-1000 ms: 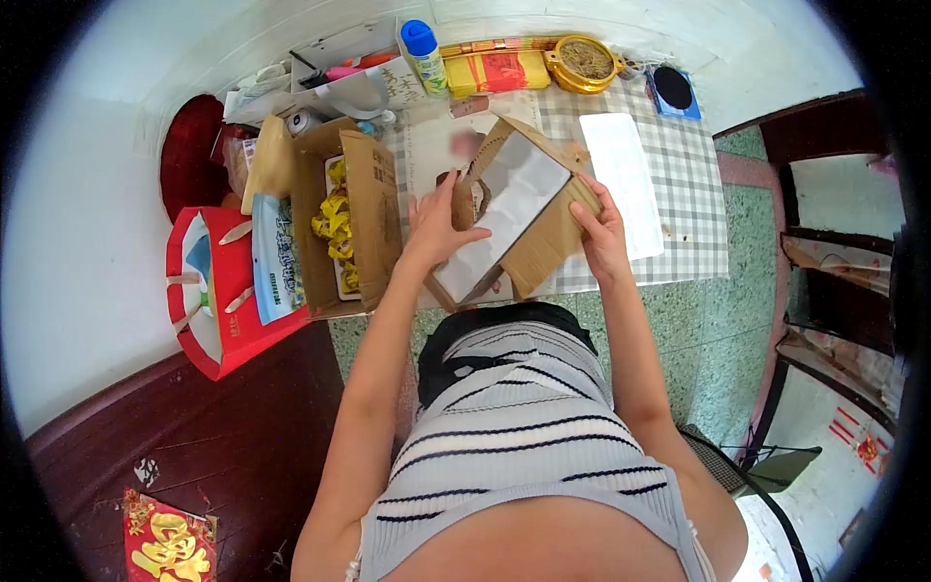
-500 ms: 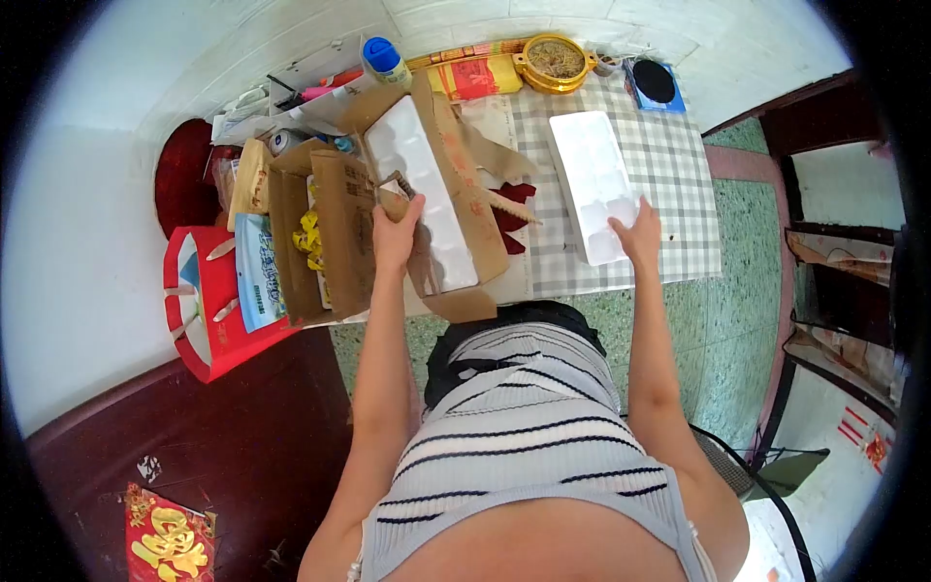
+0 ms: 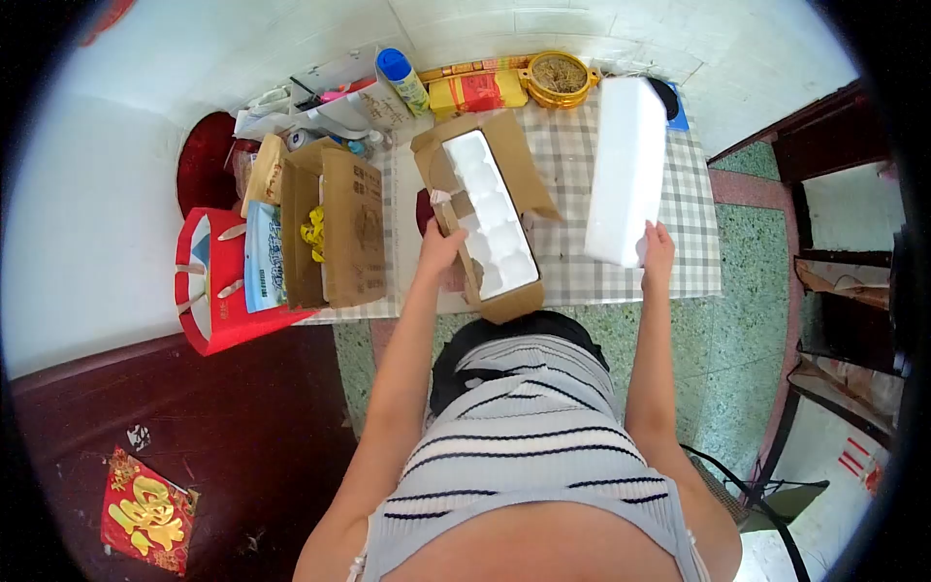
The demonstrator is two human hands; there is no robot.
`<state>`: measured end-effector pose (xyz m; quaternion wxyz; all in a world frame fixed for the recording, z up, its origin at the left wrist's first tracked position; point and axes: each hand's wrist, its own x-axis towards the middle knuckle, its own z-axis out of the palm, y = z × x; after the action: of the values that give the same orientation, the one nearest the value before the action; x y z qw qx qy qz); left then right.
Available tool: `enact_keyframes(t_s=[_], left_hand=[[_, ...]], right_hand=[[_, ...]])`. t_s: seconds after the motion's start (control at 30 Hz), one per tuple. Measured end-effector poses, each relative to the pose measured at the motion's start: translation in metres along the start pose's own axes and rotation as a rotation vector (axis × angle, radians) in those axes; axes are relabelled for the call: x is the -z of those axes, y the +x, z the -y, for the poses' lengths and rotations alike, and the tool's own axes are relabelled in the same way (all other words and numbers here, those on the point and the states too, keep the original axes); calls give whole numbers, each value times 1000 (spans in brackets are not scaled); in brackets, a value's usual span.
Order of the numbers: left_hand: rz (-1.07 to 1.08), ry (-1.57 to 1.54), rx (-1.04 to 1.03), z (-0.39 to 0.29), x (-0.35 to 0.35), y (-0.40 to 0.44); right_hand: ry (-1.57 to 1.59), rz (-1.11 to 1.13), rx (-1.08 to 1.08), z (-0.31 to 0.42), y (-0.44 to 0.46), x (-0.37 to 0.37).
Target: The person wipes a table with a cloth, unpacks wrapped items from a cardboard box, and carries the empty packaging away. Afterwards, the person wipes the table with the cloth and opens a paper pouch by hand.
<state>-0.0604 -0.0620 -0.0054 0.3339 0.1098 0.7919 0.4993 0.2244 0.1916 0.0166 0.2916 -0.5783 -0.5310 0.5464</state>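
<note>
My left hand [image 3: 443, 251] is closed on the near left wall of an opened cardboard box [image 3: 522, 163]. Inside that box lies a white foam tray [image 3: 491, 215] with rows of rounded hollows. At the right, my right hand [image 3: 658, 254] grips the near end of a long white foam piece [image 3: 626, 170]. This piece is tilted, and its smooth side shows. Something dark red [image 3: 424, 209] lies partly hidden behind the box's left side.
Left of the box stands another cardboard box [image 3: 357, 233] with yellow wrapped items [image 3: 312, 233]. A red bag [image 3: 197, 320] hangs at the table's left edge. Along the wall are a blue-capped spray can [image 3: 402, 80], a yellow packet [image 3: 477, 93] and a golden pot [image 3: 560, 80].
The box with the foam tray has shifted right, away from the other box, with my left hand on it. My right hand has raised and tilted the foam piece.
</note>
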Motion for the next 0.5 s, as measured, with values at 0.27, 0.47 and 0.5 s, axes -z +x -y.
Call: enact_keyframes(t_s=[0.27, 0.47, 0.5], left_hand=[[19, 103, -32, -11, 7, -26], [-3, 39, -22, -2, 1, -50], [13, 83, -18, -29, -2, -66]], right_hand=[[-246, 189, 218, 67, -105, -75], [-682, 71, 467, 64, -133, -62], [-720, 8, 624, 62, -135, -54]])
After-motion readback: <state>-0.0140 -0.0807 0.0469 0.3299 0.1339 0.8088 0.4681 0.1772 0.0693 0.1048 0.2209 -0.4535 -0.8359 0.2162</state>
